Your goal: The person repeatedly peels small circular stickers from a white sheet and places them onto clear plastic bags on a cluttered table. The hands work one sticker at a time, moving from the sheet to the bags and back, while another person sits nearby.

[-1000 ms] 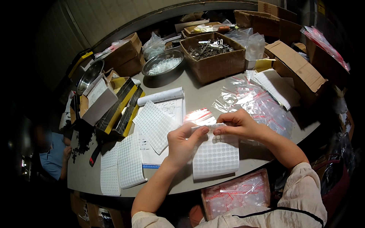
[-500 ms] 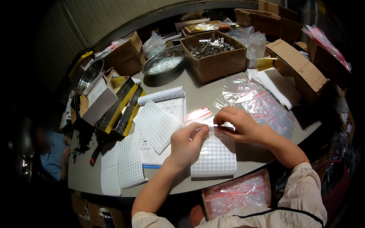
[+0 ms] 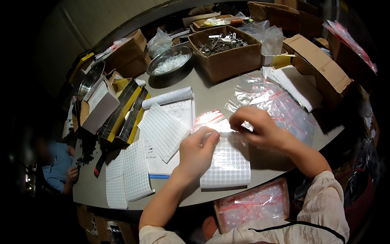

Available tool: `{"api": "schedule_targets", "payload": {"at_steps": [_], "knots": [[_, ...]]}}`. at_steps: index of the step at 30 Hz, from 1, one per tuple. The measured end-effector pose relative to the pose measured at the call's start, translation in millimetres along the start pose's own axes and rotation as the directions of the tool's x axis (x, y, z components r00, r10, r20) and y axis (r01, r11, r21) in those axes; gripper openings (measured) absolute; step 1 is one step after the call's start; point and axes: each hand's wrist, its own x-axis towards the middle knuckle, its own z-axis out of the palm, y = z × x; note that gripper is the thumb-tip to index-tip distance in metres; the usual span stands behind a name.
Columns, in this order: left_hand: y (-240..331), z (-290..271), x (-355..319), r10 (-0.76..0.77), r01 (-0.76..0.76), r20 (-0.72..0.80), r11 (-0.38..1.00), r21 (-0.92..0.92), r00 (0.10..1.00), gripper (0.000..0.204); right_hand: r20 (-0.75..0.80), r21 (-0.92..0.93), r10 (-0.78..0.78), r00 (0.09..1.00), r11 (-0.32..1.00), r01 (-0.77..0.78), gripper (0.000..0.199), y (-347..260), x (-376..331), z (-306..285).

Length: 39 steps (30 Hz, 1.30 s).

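Observation:
A white sheet of round grey stickers (image 3: 225, 164) lies in front of me at the table's near edge. My left hand (image 3: 198, 152) pinches its upper left edge between thumb and fingers. Just off the sheet's upper right corner, my right hand (image 3: 258, 128) is closed, fingertips together; whatever they hold is too small to tell. Clear zip bags with red strips (image 3: 211, 120) lie right behind the sheet, under bright glare. To the left, another sticker sheet (image 3: 164, 134) rests across an open notebook (image 3: 185, 112).
More sticker sheets (image 3: 136, 173) lie at the front left, beside a red-and-black tool (image 3: 99, 164). Zip bags (image 3: 280, 105) spread on the right. Behind stand a metal bowl of small clear pieces (image 3: 170, 64) and a carton of metal parts (image 3: 227, 61). Another person (image 3: 59, 166) sits at left.
My right hand has lifted slightly away from the sheet's top edge, its fingers curling together. My left hand keeps its pinch on the sheet. The whole view has shifted a little.

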Motion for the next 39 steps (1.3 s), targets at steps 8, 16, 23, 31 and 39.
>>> {"api": "schedule_targets", "payload": {"at_steps": [8,16,23,31,39], "knots": [[-10.9,33.2,-19.8,0.458,-0.5,0.241,0.851,0.16,0.856,0.028,0.18,0.066,0.427,0.886,0.894,-0.444,0.017,47.7,3.0,3.2],[-4.1,33.5,-29.0,0.384,-0.436,0.423,0.899,0.028,0.821,0.029,0.406,-0.095,0.31,0.86,0.95,-0.297,0.018,32.8,5.0,12.2],[-18.9,43.1,-33.3,0.488,-0.526,0.317,0.849,0.041,0.813,0.041,0.245,-0.452,0.49,0.836,0.821,-0.349,0.043,36.4,14.2,11.3],[-17.6,43.7,-30.0,0.474,-0.533,0.372,0.844,0.068,0.798,0.05,0.193,-0.391,0.474,0.859,0.84,-0.376,0.048,52.5,15.0,21.6],[-18.3,39.1,-26.4,0.585,-0.619,0.244,0.78,0.092,0.774,0.031,0.221,-0.311,0.4,0.889,0.893,-0.325,0.029,49.3,7.8,3.9]]}}
